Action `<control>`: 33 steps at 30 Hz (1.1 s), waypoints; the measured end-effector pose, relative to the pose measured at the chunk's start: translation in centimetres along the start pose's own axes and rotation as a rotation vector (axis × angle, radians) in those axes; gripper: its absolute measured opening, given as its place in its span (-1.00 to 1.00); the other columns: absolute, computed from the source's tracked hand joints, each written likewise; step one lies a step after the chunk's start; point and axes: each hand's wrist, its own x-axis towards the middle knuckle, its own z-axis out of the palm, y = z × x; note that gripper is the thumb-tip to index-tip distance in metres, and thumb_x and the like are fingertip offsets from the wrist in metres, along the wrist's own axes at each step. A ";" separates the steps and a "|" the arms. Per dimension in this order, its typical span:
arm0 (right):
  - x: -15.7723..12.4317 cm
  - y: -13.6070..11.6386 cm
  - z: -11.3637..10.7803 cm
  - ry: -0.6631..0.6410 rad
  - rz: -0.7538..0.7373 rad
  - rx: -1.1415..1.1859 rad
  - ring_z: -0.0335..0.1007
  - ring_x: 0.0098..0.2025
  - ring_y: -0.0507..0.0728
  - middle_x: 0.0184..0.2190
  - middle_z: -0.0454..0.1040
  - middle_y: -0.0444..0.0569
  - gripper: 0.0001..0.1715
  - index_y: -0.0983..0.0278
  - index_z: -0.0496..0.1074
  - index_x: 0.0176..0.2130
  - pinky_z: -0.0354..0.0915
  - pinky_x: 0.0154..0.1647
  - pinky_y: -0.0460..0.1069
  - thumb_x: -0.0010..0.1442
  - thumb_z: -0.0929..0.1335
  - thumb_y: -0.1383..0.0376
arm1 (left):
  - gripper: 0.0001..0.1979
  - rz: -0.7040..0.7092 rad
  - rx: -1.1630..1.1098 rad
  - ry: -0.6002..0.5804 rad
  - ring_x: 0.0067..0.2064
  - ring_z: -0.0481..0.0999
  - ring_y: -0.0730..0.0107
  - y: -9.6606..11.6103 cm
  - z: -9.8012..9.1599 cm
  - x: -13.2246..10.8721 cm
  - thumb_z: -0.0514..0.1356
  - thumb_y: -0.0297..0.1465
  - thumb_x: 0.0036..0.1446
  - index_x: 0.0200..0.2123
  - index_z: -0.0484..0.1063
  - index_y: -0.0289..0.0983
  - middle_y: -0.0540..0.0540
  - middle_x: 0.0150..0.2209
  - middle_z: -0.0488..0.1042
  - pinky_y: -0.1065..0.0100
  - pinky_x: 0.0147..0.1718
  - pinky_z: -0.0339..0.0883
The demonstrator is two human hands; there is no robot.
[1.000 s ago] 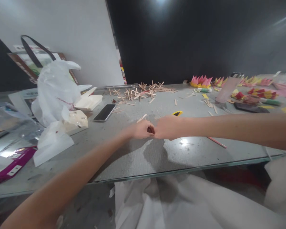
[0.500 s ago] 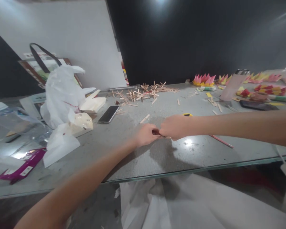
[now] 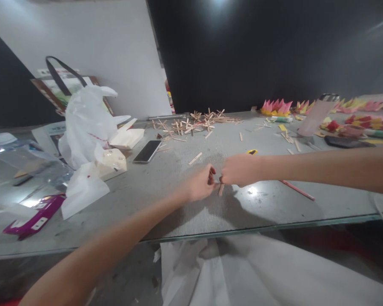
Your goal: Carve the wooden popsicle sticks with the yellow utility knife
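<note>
Over the grey tabletop, my left hand (image 3: 201,184) and my right hand (image 3: 240,170) work close together, fingertips nearly meeting. From under the fingers of my right hand a short, flat wooden stick (image 3: 221,189) sticks out toward me. My right hand is closed in a pinch on it. My left hand is curled, thumb and fingers pinched beside the stick; what lies between them is mostly hidden. Just beyond my hands lies a pair of loose wooden sticks (image 3: 195,158). A yellow tool (image 3: 252,151) shows partly behind my right wrist.
A pile of crossed sticks (image 3: 194,123) lies at the back. To the left are a phone (image 3: 147,151), a white plastic bag (image 3: 84,123), a clear bottle (image 3: 28,159) and a purple packet (image 3: 35,216). Rightward are a red pencil (image 3: 298,190), pink paper flowers (image 3: 276,107) and a pinkish bottle (image 3: 315,117).
My hands have drawn slightly apart, and the left hand has turned a little. The wooden stick now shows pointing toward me below the right fingers. The view has shifted slightly.
</note>
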 end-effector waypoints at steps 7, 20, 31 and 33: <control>0.0 0.6 0.3 -0.005 -0.102 -0.141 0.46 -0.44 0.15 -0.44 0.63 0.06 -0.80 0.36 0.64 -0.25 0.08 -0.41 0.03 0.21 0.41 0.54 | -0.41 0.379 0.457 -0.085 0.27 0.34 0.03 -2.6 -1.3 3.3 0.04 -0.70 0.21 0.09 0.61 -0.06 -0.11 0.24 0.44 -0.04 0.25 0.21; 0.1 0.4 0.7 0.047 -0.076 -0.076 0.47 -0.44 0.15 -0.47 0.60 0.01 -0.79 0.31 0.64 -0.26 0.06 -0.43 0.02 0.18 0.42 0.55 | -0.57 0.508 0.713 0.015 0.28 0.27 -0.04 -2.9 -2.0 0.8 0.14 -0.65 0.20 -0.01 0.63 -0.15 -0.19 0.15 0.44 -0.06 0.23 0.17; 0.0 0.0 -0.3 -0.005 -0.043 -0.104 0.40 -0.48 0.10 -0.49 0.58 0.00 -0.76 0.30 0.61 -0.37 0.01 -0.46 0.02 0.18 0.39 0.57 | -0.50 0.503 0.425 -0.002 0.11 0.35 0.13 -1.1 -0.7 -3.6 0.12 -0.71 0.15 -0.04 0.68 -0.14 -0.15 0.02 0.45 0.13 0.12 0.29; 0.0 -0.1 -0.4 -0.005 -0.045 -0.118 0.40 -0.48 0.11 -0.50 0.58 0.01 -0.75 0.30 0.61 -0.38 0.02 -0.47 0.02 0.19 0.38 0.57 | -0.47 0.481 0.415 -0.032 0.09 0.35 0.14 -0.7 -0.5 -4.0 0.12 -0.70 0.15 0.02 0.67 -0.13 -0.14 0.02 0.45 0.14 0.12 0.29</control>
